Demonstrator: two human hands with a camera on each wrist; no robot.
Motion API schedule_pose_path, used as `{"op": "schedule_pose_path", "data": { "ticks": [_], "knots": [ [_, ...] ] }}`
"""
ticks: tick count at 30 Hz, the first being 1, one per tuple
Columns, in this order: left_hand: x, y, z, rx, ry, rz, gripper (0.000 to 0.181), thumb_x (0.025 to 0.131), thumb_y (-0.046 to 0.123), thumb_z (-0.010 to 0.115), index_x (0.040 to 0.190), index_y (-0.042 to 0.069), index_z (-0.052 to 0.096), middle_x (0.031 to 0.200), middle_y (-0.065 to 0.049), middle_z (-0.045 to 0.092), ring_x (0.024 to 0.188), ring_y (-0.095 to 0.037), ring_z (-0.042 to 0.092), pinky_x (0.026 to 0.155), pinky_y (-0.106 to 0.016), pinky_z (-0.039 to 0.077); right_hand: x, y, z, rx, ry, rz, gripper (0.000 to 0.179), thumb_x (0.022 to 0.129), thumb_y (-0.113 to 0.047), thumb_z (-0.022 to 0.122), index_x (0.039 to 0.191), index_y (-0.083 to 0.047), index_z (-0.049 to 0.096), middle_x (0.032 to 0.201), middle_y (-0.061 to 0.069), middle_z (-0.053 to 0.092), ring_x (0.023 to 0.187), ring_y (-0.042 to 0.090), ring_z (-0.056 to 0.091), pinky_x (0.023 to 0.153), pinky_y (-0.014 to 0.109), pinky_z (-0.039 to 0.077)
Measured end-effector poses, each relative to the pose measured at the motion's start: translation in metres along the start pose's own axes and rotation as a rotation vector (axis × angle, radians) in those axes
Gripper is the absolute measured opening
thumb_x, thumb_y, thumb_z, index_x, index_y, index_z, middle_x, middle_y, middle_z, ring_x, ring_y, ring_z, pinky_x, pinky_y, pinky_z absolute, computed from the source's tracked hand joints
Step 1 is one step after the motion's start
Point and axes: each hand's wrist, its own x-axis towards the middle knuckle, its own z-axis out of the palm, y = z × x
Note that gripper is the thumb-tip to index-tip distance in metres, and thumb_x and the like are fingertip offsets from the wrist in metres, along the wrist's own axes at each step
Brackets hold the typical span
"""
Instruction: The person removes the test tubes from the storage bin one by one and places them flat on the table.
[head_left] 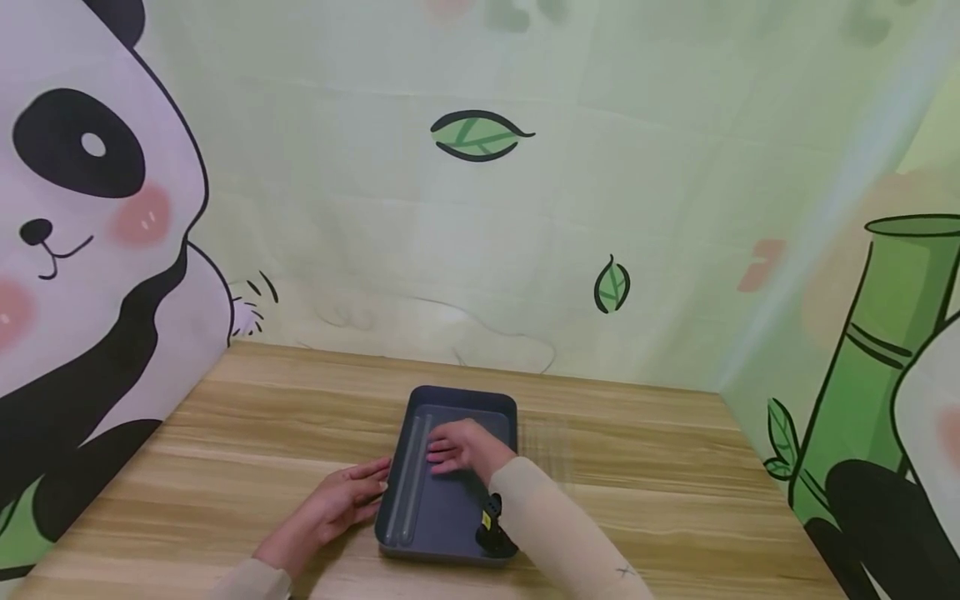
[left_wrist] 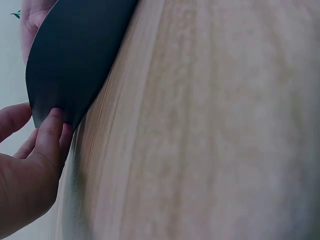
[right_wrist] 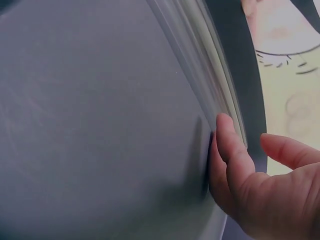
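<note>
A dark blue-grey rectangular tray (head_left: 457, 542) sits on the wooden table. Inside it, along the left wall, clear tubes (head_left: 411, 479) lie lengthwise side by side; the right wrist view shows the same clear tubes (right_wrist: 200, 65) close up. My left hand (head_left: 341, 504) rests its fingertips on the outside of the tray's left wall, and the left wrist view has those fingers (left_wrist: 47, 135) against the dark wall. Reaching over the right wall, my right hand (head_left: 461, 446) is inside the tray, its extended fingers (right_wrist: 232, 145) right at the tubes.
Several more clear tubes (head_left: 547, 446) lie on the table (head_left: 637, 492) just right of the tray, partly behind the right forearm. A printed cloth (head_left: 360, 208) with a panda and leaves hangs at the back and sides of the table.
</note>
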Motion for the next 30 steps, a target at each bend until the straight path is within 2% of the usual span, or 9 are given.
{"op": "schedule_pose_path", "data": {
  "ticks": [3, 7, 8, 15, 17, 20, 24, 29, 30],
  "knots": [
    [0.0, 0.001, 0.0, 0.006, 0.0, 0.001, 0.065, 0.099, 0.004, 0.058, 0.155, -0.011, 0.029, 0.162, -0.03, 0.027, 0.104, -0.001, 0.066, 0.092, -0.027, 0.059, 0.011, 0.005, 0.001, 0.005, 0.019, -0.024, 0.036, 0.09, -0.003, 0.07, 0.123, 0.007, 0.061, 0.12, 0.027, 0.065, 0.103, 0.039, 0.066, 0.083, 0.055, 0.063],
    [0.0, 0.001, -0.001, 0.009, 0.003, 0.003, 0.065, 0.099, 0.004, 0.058, 0.155, -0.011, 0.029, 0.162, -0.03, 0.026, 0.104, 0.0, 0.066, 0.092, -0.027, 0.059, -0.025, -0.005, 0.023, -0.053, 0.114, -0.07, 0.052, 0.092, -0.001, 0.066, 0.139, 0.01, 0.048, 0.133, 0.032, 0.058, 0.118, 0.043, 0.061, 0.095, 0.057, 0.059],
    [0.0, 0.001, -0.001, 0.01, 0.003, 0.003, 0.064, 0.099, 0.004, 0.058, 0.155, -0.011, 0.029, 0.161, -0.029, 0.026, 0.104, 0.0, 0.066, 0.093, -0.027, 0.059, -0.024, -0.005, 0.025, -0.053, 0.119, -0.059, 0.053, 0.092, -0.001, 0.066, 0.14, 0.01, 0.047, 0.133, 0.033, 0.058, 0.119, 0.044, 0.061, 0.096, 0.057, 0.059],
    [0.002, 0.0, -0.001, 0.016, 0.005, 0.002, 0.065, 0.1, 0.004, 0.058, 0.155, -0.011, 0.028, 0.161, -0.03, 0.025, 0.104, 0.0, 0.066, 0.094, -0.028, 0.059, -0.051, -0.012, 0.033, -0.053, 0.149, -0.053, 0.051, 0.086, 0.005, 0.072, 0.131, 0.011, 0.05, 0.116, 0.028, 0.062, 0.104, 0.038, 0.064, 0.088, 0.053, 0.063],
    [0.002, -0.001, 0.0, 0.018, 0.005, 0.001, 0.065, 0.1, 0.004, 0.058, 0.155, -0.011, 0.027, 0.162, -0.03, 0.025, 0.104, 0.0, 0.066, 0.093, -0.028, 0.059, -0.067, -0.015, 0.041, -0.078, 0.182, -0.054, 0.048, 0.089, 0.008, 0.065, 0.133, 0.013, 0.048, 0.122, 0.03, 0.061, 0.112, 0.039, 0.064, 0.098, 0.052, 0.059],
    [0.002, -0.001, 0.0, 0.019, 0.008, -0.003, 0.065, 0.1, 0.004, 0.058, 0.155, -0.012, 0.027, 0.161, -0.03, 0.025, 0.104, 0.0, 0.066, 0.093, -0.028, 0.059, -0.076, -0.016, 0.044, -0.089, 0.191, -0.068, 0.047, 0.088, 0.009, 0.064, 0.132, 0.014, 0.049, 0.119, 0.029, 0.061, 0.115, 0.04, 0.064, 0.099, 0.051, 0.058],
    [0.002, -0.001, 0.001, 0.017, 0.012, -0.005, 0.065, 0.099, 0.004, 0.058, 0.155, -0.011, 0.028, 0.161, -0.03, 0.027, 0.104, -0.001, 0.066, 0.092, -0.027, 0.059, -0.063, -0.012, 0.04, -0.096, 0.191, -0.084, 0.051, 0.084, 0.009, 0.069, 0.131, 0.012, 0.048, 0.111, 0.026, 0.063, 0.109, 0.038, 0.067, 0.089, 0.047, 0.063],
    [0.002, -0.001, 0.0, 0.018, 0.016, -0.007, 0.065, 0.099, 0.003, 0.058, 0.155, -0.011, 0.029, 0.161, -0.029, 0.029, 0.104, -0.001, 0.066, 0.092, -0.028, 0.059, -0.001, 0.01, 0.026, -0.1, 0.186, -0.082, 0.061, 0.08, 0.006, 0.077, 0.134, 0.009, 0.047, 0.117, 0.031, 0.063, 0.107, 0.04, 0.069, 0.079, 0.047, 0.065],
    [0.002, -0.001, 0.0, 0.018, 0.017, -0.008, 0.065, 0.099, 0.003, 0.058, 0.155, -0.011, 0.029, 0.161, -0.029, 0.029, 0.104, -0.001, 0.066, 0.092, -0.028, 0.059, 0.0, 0.01, 0.027, -0.11, 0.191, -0.09, 0.063, 0.079, 0.007, 0.078, 0.134, 0.008, 0.048, 0.118, 0.03, 0.063, 0.107, 0.04, 0.069, 0.077, 0.048, 0.065]
  ]
}}
